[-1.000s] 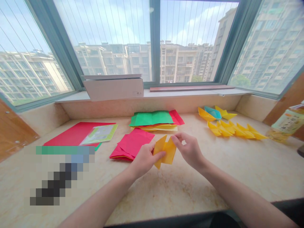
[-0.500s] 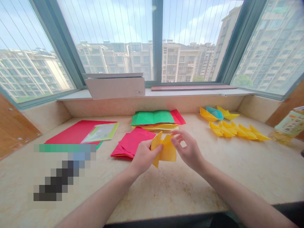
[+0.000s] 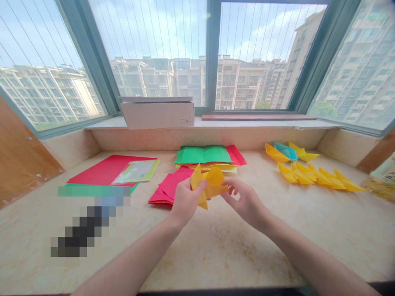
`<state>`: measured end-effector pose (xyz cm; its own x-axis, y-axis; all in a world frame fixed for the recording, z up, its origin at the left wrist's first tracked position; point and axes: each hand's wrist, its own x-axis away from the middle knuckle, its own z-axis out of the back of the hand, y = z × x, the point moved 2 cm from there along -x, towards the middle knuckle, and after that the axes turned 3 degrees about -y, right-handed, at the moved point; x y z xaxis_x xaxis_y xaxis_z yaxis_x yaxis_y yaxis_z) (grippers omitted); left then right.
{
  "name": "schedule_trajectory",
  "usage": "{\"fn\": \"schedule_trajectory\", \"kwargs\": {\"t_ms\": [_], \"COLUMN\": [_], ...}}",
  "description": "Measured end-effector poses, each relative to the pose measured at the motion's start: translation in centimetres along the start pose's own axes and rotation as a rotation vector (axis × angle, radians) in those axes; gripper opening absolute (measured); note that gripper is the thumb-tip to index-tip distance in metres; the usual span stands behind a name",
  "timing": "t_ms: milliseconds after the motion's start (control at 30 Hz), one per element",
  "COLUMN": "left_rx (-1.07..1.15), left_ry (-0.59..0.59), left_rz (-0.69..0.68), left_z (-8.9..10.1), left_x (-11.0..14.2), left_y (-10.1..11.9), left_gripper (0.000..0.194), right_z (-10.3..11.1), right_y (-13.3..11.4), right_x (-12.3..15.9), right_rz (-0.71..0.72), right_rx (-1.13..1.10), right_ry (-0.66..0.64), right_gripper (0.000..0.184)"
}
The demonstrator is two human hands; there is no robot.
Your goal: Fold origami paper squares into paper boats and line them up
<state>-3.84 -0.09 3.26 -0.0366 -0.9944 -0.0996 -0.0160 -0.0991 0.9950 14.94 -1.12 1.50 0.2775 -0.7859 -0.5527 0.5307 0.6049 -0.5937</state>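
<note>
Over the desk (image 3: 228, 255), the left hand (image 3: 185, 201) holds a folded yellow paper (image 3: 212, 181) between thumb and fingers, while the right hand (image 3: 243, 201) pinches its right edge with narrowed fingertips. Just left of the left fingers lies a stack of pinkish-red paper (image 3: 168, 185), partly hidden by that hand. Well right of the right fingers sits a row of yellow paper boats (image 3: 304, 176). Farther left of the left fingers, a packet (image 3: 137, 170) overlaps a red sheet (image 3: 95, 168). Beyond the fingers lies a creased green sheet (image 3: 203, 154); behind the row is a turquoise boat (image 3: 285, 152). Farthest from the fingers, a white box (image 3: 159, 115) rests by the window.
</note>
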Motion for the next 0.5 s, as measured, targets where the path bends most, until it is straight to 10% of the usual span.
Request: {"fn": "schedule_trajectory", "kwargs": {"t_ms": [500], "left_rx": [0.098], "left_ry": [-0.145], "left_rz": [0.000], "left_z": [-0.4], "left_x": [-0.1], "left_y": [-0.8], "left_gripper": [0.054], "right_z": [-0.2], "right_y": [-1.3], "right_x": [-0.2], "right_rz": [-0.164], "right_rx": [-0.263], "right_ry": [-0.016], "right_gripper": [0.019]}}
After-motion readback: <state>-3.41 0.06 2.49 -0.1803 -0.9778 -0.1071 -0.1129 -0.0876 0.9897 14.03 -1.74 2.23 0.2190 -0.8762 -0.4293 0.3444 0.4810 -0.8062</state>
